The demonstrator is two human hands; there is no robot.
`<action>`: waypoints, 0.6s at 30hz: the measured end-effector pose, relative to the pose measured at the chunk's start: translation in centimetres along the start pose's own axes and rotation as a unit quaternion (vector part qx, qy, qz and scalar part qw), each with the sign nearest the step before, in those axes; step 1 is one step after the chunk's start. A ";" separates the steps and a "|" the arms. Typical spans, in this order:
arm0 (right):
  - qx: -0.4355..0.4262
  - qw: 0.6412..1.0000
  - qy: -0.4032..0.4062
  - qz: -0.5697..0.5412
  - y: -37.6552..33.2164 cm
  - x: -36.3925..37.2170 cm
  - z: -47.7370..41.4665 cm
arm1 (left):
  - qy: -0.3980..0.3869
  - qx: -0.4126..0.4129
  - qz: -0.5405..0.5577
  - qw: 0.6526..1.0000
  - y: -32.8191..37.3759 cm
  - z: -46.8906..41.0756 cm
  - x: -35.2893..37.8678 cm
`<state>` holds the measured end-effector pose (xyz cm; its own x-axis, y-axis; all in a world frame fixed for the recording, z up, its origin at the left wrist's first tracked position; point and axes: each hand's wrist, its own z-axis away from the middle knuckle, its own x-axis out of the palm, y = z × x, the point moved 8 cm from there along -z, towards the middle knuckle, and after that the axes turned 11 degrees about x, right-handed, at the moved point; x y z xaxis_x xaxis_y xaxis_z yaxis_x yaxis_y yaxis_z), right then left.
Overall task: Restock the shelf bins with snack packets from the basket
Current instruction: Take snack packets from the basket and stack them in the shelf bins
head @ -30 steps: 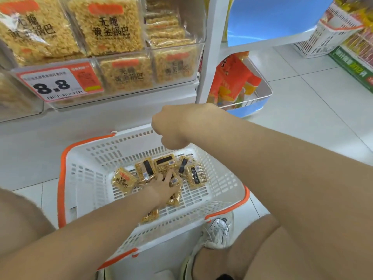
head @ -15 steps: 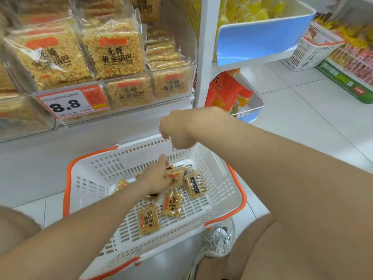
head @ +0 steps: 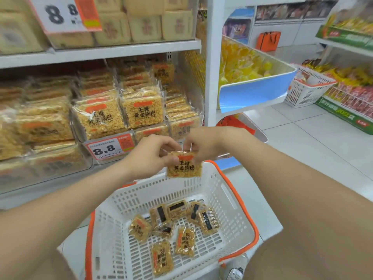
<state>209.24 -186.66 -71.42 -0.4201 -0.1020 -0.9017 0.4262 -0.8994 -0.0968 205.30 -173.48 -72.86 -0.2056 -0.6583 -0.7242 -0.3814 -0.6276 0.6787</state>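
Snack packet (head: pixel 184 166) above basket (head: pixel 229 199), top edge pinched by left hand (head: pixel 149 156), apparently also right hand (head: pixel 203 143)

Single view, head-worn, wide-angle. The camera sits above and behind both forearms and faces forward and down.

The left hand (head: pixel 153 156) and right hand (head: pixel 203 145) meet near frame centre, close to the lens, with a snack packet (head: pixel 184 164) gripped between them.

The basket (head: pixel 141 190) lies directly below them, low in frame, and its interior is seen from above.

The shelf bins (head: pixel 113 118) fill the upper left; they are near, viewed at an angle and blurred toward the frame edge.

The floor (head: pixel 302 138) runs away to the right toward a second shelf unit (head: pixel 347 106), well apart.

Straight lines bow near the frame borders.
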 end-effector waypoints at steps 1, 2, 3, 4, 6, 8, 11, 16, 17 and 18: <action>-0.010 1.000 0.004 -0.017 -0.2 -0.3 0.1 | 0.005 0.003 0.004 1.000 0.4 0.1 -0.8; -0.019 0.999 0.007 -0.025 -0.5 -0.5 0.1 | 0.008 0.006 0.003 1.000 0.6 0.1 -1.6; -0.025 0.999 0.010 -0.034 -0.7 -0.6 0.0 | 0.010 0.012 -0.006 1.000 1.0 0.0 -2.2; -0.032 0.998 0.014 -0.047 -0.8 -0.7 0.0 | 0.013 0.020 -0.024 0.999 1.4 -0.1 -2.7; -0.043 0.995 0.035 -0.086 -1.2 -1.2 0.1 | 0.024 0.037 -0.052 0.998 2.3 -0.5 -3.7; -0.051 0.989 0.075 -0.117 -1.4 -2.4 0.5 | 0.048 0.057 -0.063 0.995 3.0 -0.9 -4.9; -0.044 0.974 0.164 -0.153 -1.1 -5.3 1.6 | 0.125 0.091 -0.083 0.985 4.3 -1.3 -7.6; 0.038 0.874 0.412 -0.254 0.6 -10.6 3.6 | 0.303 0.146 -0.258 0.906 6.4 -1.4 -13.0; 0.062 0.844 0.467 -0.257 0.9 -11.3 3.9 | 0.296 0.120 -0.296 0.900 5.7 -1.8 -13.3; 0.080 0.821 0.511 -0.243 0.9 -11.8 4.1 | 0.276 0.086 -0.334 0.897 4.8 -2.3 -13.4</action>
<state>211.34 -187.98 -59.14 0.4166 0.6214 -0.6635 0.2629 -0.7810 -0.5665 208.27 -168.63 -59.66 0.5791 -0.2948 -0.7601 -0.3965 -0.9165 0.0534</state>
